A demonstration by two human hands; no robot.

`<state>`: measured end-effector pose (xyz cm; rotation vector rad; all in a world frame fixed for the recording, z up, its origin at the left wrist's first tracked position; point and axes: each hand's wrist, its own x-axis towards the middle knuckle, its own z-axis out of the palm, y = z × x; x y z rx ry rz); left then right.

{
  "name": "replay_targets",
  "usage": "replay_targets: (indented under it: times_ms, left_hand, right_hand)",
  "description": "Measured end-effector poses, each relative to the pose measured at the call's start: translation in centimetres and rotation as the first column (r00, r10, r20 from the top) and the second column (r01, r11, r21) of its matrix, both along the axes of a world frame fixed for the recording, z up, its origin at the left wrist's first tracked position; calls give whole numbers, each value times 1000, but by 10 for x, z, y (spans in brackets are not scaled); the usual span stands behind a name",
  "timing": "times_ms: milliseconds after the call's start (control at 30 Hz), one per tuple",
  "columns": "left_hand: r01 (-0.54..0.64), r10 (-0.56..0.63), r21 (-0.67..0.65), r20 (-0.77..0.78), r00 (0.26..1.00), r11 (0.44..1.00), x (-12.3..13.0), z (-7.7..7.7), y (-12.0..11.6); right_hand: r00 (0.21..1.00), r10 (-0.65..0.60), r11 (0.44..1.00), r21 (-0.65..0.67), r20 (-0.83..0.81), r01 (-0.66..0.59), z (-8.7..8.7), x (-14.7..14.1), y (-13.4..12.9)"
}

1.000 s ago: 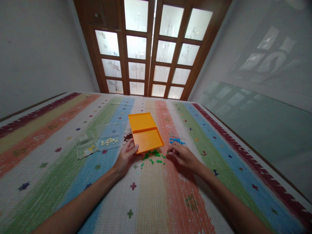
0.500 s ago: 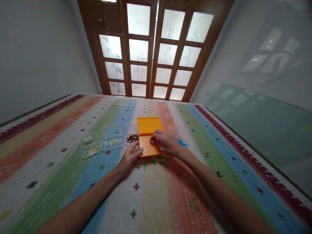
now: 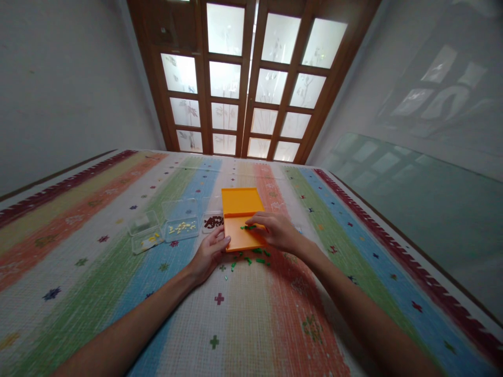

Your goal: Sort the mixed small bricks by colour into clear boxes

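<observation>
An orange hinged box (image 3: 239, 241) lies opened flat, its lid (image 3: 241, 200) folded away from me. My left hand (image 3: 212, 251) is closed on the box's near left edge, thumb on top. Over the tray half hovers my right hand (image 3: 273, 229), its fingertips a little apart from the thumb. Small green toy bricks (image 3: 247, 227) lie on the tray right at those fingertips, partly covered by them. More loose green bricks (image 3: 258, 260) are scattered on the cloth just in front of the box.
Left of the box stand clear lidded boxes: one with brown pieces (image 3: 212, 223), one with cream pieces (image 3: 182, 228), one with yellow pieces (image 3: 150, 241). Another clear box with blue pieces (image 3: 299, 230) is mostly hidden behind my right hand. A striped cloth (image 3: 188, 324) covers the table.
My right hand has shifted slightly right and its pinch has loosened. More green bricks now show on the tray beneath its fingertips. The left hand keeps its hold.
</observation>
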<state>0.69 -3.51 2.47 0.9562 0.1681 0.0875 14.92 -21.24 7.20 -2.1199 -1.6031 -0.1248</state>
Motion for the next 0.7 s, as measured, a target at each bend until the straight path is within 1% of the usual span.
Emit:
replay_targets:
  times_ms: [133,233,300,333,400,467,500,567,633,700]
  left_hand:
    - [1,-1,8,6,1000,1000,0,-1,0]
    - [-25,25,18,15,1000,1000,1,-2,1]
    - [-48,47,27,23,999,998,2,-2,1]
    - [-58,57,34,22,998,998,2,-2,1]
    - [-73,73,51,13,997,996,2,-1,1]
    - [-89,89,54,13,996,995,1,1,1]
    - [-93,93,51,17,996,994,1,1,0]
    - [-98,97,46,23,995,994,1,2,-1]
    - [-105,104,52,20,994,993,1,3,-2]
    - [-119,118,65,14,993,991,0,4,-2]
  right_hand:
    - [1000,-5,992,125,-18,7,5,-2,-17]
    - [997,-69,974,216,-30,73,7,-4,-35]
    - [992,-108,964,237,-57,119,6,-5,-49]
    - [990,-119,964,229,-74,133,4,-5,-56]
    - [988,-111,978,164,-108,128,-2,-5,-71]
    - [984,-97,994,39,-152,104,-12,-5,-83]
    - [983,-78,997,0,-168,79,-17,-5,-87]
    - [979,-74,996,-67,-190,63,-29,-6,-90]
    - [979,-77,993,-99,-188,60,-39,-10,-88]
    - [983,-87,991,-114,-164,69,-46,-15,-83]
